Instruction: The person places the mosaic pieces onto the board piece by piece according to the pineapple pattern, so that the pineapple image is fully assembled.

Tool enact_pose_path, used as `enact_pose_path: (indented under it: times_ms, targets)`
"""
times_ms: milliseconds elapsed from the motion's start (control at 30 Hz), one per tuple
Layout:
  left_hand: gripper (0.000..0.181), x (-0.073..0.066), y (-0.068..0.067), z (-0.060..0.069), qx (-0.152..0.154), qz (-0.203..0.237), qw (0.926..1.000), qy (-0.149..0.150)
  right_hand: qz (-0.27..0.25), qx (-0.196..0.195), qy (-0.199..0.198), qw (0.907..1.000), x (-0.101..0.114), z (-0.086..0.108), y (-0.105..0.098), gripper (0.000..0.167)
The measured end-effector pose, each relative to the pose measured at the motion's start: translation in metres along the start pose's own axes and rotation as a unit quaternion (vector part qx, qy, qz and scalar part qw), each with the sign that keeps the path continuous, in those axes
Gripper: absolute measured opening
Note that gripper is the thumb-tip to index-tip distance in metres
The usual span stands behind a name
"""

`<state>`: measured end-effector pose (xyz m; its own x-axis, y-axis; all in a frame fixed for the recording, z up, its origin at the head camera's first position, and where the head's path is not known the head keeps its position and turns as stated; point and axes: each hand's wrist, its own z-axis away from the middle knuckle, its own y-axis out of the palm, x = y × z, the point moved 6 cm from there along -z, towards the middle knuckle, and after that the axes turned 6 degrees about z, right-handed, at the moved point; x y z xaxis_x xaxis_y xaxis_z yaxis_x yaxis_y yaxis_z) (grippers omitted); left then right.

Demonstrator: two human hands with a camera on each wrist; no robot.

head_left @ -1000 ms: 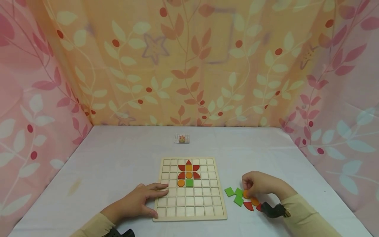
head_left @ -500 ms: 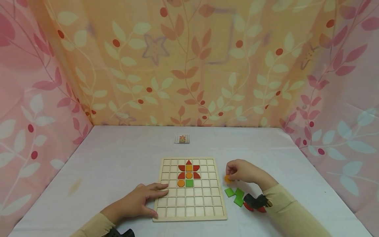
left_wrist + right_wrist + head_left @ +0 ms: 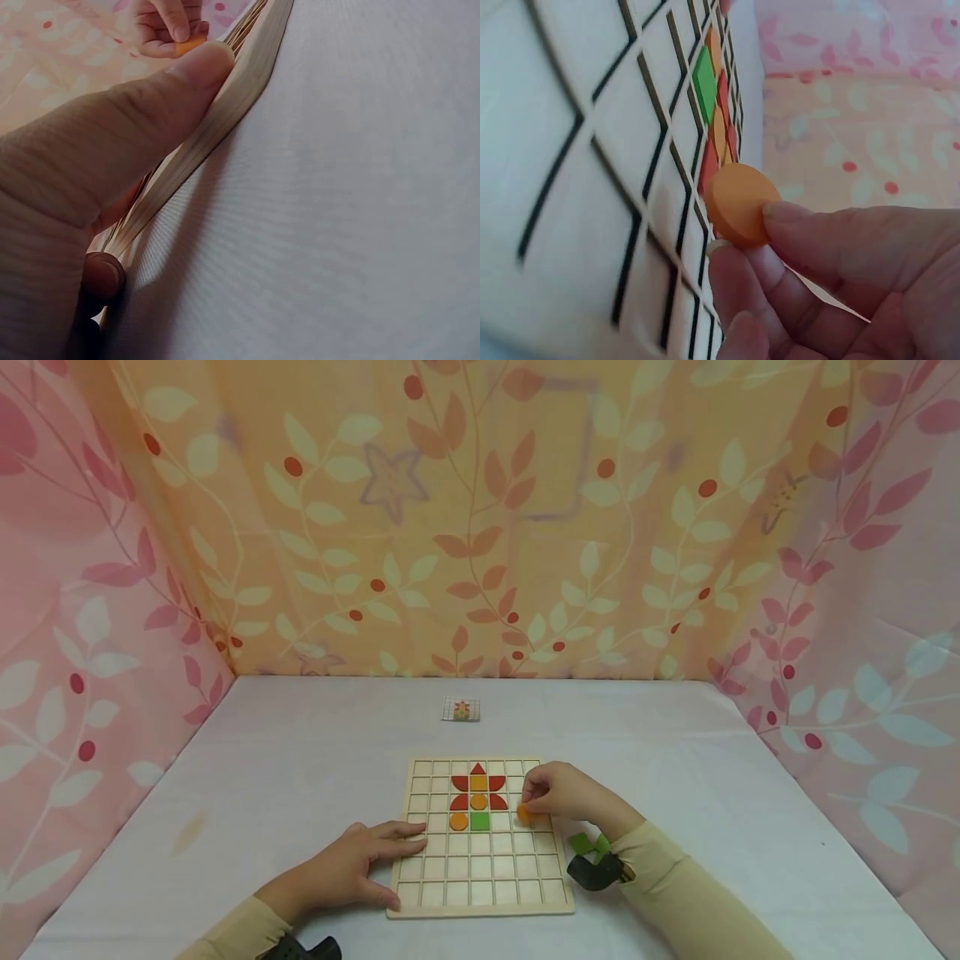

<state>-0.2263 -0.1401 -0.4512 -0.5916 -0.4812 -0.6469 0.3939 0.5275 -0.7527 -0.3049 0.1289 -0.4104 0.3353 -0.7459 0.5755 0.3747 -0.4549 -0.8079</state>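
My right hand (image 3: pixel 577 797) pinches an orange round tile (image 3: pixel 739 206) between thumb and fingers, over the right part of a wooden grid board (image 3: pixel 495 893). The right wrist view shows the disc on edge, close to the board's grid lines. On the board, a red triangle (image 3: pixel 477 769) tops an orange square (image 3: pixel 478 783) with red curved pieces beside it. Below are an orange disc in the middle, another orange disc (image 3: pixel 458 822) and a green square (image 3: pixel 479 821). My left hand (image 3: pixel 356 864) rests along the board's left edge, its thumb (image 3: pixel 202 67) touching the rim.
Green square tiles (image 3: pixel 581 843) lie right of the board, partly hidden by the right wrist's black strap (image 3: pixel 595 872). A small pattern card (image 3: pixel 461 709) lies behind the board on the white tablecloth (image 3: pixel 300 752). Floral curtains (image 3: pixel 480 527) surround the table.
The right hand has picked an orange disc from the loose tiles and carried it left, over the board. The left hand and the board have stayed put.
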Motion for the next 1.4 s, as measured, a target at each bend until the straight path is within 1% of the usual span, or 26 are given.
enact_pose_path:
  times_ms: [133,233,367,600,800,900,1133,1267,1400]
  targets:
    - [0.073,0.001,0.000,0.000,-0.002,-0.004,1.0000,0.001,-0.003,-0.002,-0.011,0.9999,0.009,-0.007,0.008,0.012]
    - [0.073,0.000,0.000,0.001,-0.004,-0.006,1.0000,0.005,0.006,-0.010,-0.006,0.9999,0.014,-0.012,0.014,0.012]
    - [0.073,0.000,0.000,0.000,-0.006,-0.009,0.9999,0.008,0.011,-0.017,0.012,0.9997,0.018,-0.016,0.019,0.013]
    - [0.073,0.001,0.001,0.000,-0.002,-0.008,1.0000,-0.001,0.002,-0.004,0.027,0.9996,0.020,-0.016,0.025,0.014]
    - [0.073,0.001,0.001,0.000,-0.003,-0.008,1.0000,0.001,0.013,-0.011,0.042,0.9990,0.018,-0.013,0.025,0.016]
    - [0.073,0.001,0.001,0.000,-0.004,-0.007,1.0000,0.002,0.019,-0.017,0.042,0.9988,0.017,-0.013,0.026,0.018]
    - [0.073,-0.001,0.000,0.000,-0.002,0.001,1.0000,-0.002,0.034,-0.024,0.026,0.9988,0.019,-0.015,0.028,0.020]
    - [0.073,-0.003,-0.001,0.000,0.000,0.002,1.0000,-0.004,0.044,-0.022,0.019,0.9986,0.021,-0.016,0.028,0.019]
    - [0.073,-0.003,-0.001,0.000,0.002,0.001,1.0000,-0.004,0.044,-0.018,0.021,0.9987,0.020,-0.013,0.025,0.017]
